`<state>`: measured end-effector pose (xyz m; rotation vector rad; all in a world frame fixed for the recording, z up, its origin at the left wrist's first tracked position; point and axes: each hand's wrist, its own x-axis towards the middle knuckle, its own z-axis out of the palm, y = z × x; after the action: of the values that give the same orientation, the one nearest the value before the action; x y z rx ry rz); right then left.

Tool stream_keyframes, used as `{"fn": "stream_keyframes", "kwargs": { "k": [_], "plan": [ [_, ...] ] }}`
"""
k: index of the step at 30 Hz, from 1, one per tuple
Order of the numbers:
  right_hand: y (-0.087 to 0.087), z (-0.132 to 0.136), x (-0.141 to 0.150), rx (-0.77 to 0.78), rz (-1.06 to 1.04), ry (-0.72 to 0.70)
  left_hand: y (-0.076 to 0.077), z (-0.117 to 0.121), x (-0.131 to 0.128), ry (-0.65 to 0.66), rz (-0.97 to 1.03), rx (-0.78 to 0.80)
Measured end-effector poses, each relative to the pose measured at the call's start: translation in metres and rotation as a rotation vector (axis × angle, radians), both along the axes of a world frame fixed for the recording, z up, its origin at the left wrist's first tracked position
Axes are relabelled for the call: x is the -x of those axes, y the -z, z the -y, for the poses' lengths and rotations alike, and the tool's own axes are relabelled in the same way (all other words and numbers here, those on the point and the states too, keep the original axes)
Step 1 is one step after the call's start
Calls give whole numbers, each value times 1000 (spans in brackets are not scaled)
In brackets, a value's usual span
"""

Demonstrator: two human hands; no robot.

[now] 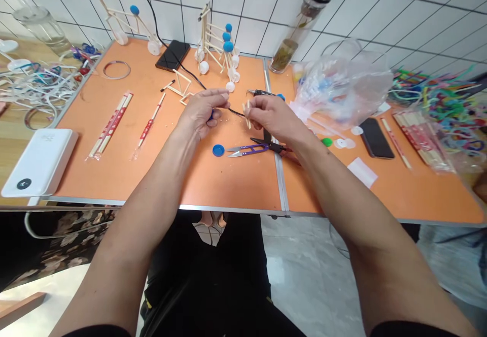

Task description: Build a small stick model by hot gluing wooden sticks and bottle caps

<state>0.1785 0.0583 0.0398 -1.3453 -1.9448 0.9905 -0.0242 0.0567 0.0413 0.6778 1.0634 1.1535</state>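
Note:
My left hand is curled above the orange table, with a small blue piece partly showing between its fingers; the rest of it is hidden. Close by on the right, my right hand pinches short pieces of wooden stick upright between thumb and fingers. Below the hands lie a blue bottle cap and purple-handled thread snips. A dark-jawed tool lies partly under my right forearm. Beyond my left hand is a small stick frame.
Stick models with blue balls and white wheels stand against the tiled wall. A glass bottle, a plastic bag and a phone are further right. Wrapped chopsticks and a white power bank lie left. A black cable crosses the table.

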Motion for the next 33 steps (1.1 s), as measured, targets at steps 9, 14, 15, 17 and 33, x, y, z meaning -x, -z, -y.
{"fn": "stream_keyframes", "kwargs": {
  "k": [9, 14, 15, 17, 33],
  "plan": [
    [22, 2, 14, 93, -463, 145, 9, 13, -17, 233, -184, -162],
    [22, 7, 11, 52, -348, 110, 16, 8, -16, 198, -149, -76],
    [22, 8, 10, 49, -341, 106, 17, 6, -15, 202, -147, -49],
    [21, 9, 7, 53, -349, 103, 17, 5, -12, 211, -167, -24],
    [23, 11, 2, 31, -401, 133, 15, 7, -11, 284, -251, -107]
  ]
}}
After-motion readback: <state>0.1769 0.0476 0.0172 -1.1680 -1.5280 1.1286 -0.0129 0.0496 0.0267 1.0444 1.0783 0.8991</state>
